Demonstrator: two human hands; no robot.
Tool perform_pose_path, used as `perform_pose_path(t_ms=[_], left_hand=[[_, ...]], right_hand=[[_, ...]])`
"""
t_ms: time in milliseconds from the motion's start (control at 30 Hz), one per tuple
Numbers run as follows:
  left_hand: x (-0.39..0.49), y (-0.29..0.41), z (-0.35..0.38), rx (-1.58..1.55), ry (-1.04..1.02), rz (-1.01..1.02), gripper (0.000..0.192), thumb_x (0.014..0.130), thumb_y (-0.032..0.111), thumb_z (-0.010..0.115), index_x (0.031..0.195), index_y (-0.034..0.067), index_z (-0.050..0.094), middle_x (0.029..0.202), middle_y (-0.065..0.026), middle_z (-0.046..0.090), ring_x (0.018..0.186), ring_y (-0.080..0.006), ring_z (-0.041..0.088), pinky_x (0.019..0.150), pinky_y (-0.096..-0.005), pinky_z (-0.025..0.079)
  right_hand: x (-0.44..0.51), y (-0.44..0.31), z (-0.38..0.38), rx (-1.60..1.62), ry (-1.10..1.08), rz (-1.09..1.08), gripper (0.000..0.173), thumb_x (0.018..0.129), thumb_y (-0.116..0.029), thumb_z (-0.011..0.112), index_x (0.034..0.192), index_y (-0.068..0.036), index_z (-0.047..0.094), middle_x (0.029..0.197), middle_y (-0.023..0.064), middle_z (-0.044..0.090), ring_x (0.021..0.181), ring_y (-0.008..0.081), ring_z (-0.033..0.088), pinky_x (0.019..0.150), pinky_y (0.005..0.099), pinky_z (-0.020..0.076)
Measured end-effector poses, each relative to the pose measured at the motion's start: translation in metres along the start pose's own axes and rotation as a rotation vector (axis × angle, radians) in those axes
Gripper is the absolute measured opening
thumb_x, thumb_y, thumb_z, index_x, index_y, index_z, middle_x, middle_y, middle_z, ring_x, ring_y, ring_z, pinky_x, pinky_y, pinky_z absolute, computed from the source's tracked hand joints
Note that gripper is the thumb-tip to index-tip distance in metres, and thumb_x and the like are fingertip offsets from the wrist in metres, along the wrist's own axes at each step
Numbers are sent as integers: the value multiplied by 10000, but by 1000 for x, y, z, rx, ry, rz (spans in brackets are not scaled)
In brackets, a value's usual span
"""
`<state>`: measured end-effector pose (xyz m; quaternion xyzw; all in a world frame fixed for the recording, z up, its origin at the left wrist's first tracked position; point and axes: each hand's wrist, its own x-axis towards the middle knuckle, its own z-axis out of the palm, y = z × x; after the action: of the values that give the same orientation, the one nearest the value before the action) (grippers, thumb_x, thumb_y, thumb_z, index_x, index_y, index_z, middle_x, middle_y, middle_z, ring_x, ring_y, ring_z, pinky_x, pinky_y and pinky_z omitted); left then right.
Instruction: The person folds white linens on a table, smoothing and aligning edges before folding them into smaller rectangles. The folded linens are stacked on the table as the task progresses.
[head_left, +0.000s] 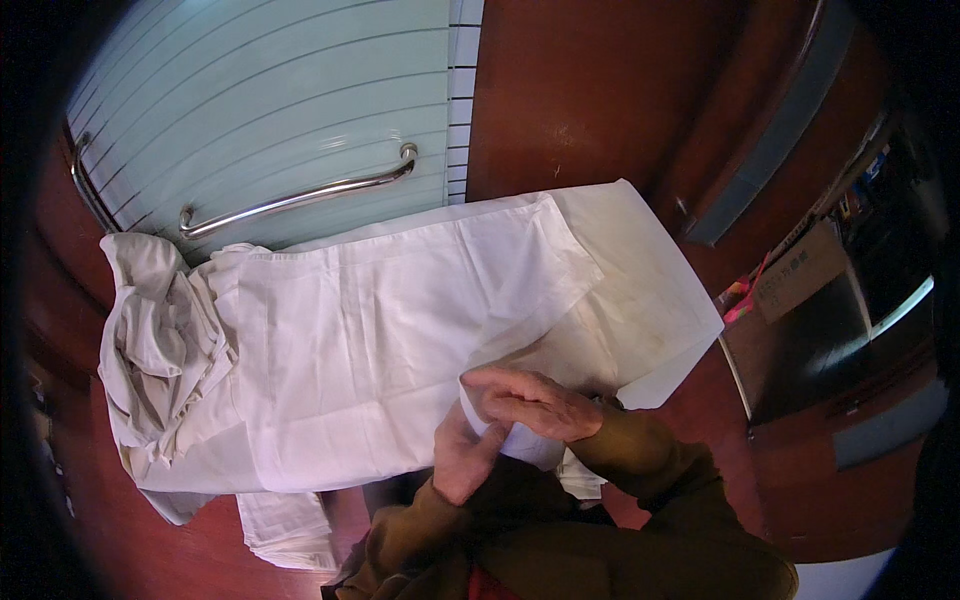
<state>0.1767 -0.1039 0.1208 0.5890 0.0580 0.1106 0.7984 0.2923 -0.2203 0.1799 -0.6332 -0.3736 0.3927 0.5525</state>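
Observation:
A large white cloth (360, 330) lies spread over a table draped in a pale cover (660, 300). Faint creases run across the cloth, and its right part is lifted and curls over near the table's front edge. My left hand (466, 454) holds the cloth's edge, its thumb on top and the fingers partly hidden beneath the fabric. Just right of it, my right hand (536, 405) lies across the turned-up edge, fingers pointing left and close together; whether it pinches the cloth is hard to see.
Crumpled white cloths (154, 337) are heaped at the table's left end. Folded white cloths (289, 529) sit below the front edge. Behind the table stands a frosted glass door with a metal handle (300, 201). A cardboard box (802, 270) is at the right, beside reddish-brown wood panels (585, 90).

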Motion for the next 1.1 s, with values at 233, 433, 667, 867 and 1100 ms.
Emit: perform_pose_path(t_ms=[233, 433, 667, 867, 1100], left_hand=[[-4, -5, -5, 21, 99, -79, 268, 954, 98, 606, 1196, -16, 595, 1037, -53, 666, 952, -122, 575, 852, -275, 470], [0, -9, -2, 39, 109, -38, 248, 968, 171, 619, 1142, -6, 625, 969, -44, 671, 884, -111, 564, 801, -280, 479], [-2, -18, -5, 48, 66, -40, 281, 988, 244, 612, 1118, -4, 637, 929, -49, 666, 851, -112, 550, 779, -291, 480], [-4, -16, -7, -31, 76, -5, 270, 984, 205, 604, 1123, -25, 631, 970, -43, 661, 892, -113, 553, 810, -291, 477], [-5, -4, -8, -243, 58, -93, 216, 910, 31, 537, 1102, -6, 630, 992, -30, 649, 926, -134, 577, 823, -280, 471]], right_hand=[[-27, 13, -71, -42, 185, 71, 352, 965, -131, 577, 1281, 17, 529, 1016, 75, 630, 901, 141, 628, 771, 296, 528], [-21, 36, -186, 133, 656, 337, 503, 882, -297, 712, 1203, 45, 530, 974, 119, 621, 799, 215, 659, 609, 338, 529], [17, 57, -228, 161, 624, 550, 320, 871, -259, 721, 986, 11, 592, 856, 97, 606, 692, 212, 657, 479, 322, 460], [34, 58, -224, 91, 739, 434, 216, 884, -233, 662, 901, -25, 609, 812, 87, 613, 600, 192, 601, 477, 290, 453], [37, -4, -227, 409, 810, 41, 150, 875, -164, 588, 956, -38, 599, 849, 78, 638, 727, 168, 615, 632, 304, 530]])
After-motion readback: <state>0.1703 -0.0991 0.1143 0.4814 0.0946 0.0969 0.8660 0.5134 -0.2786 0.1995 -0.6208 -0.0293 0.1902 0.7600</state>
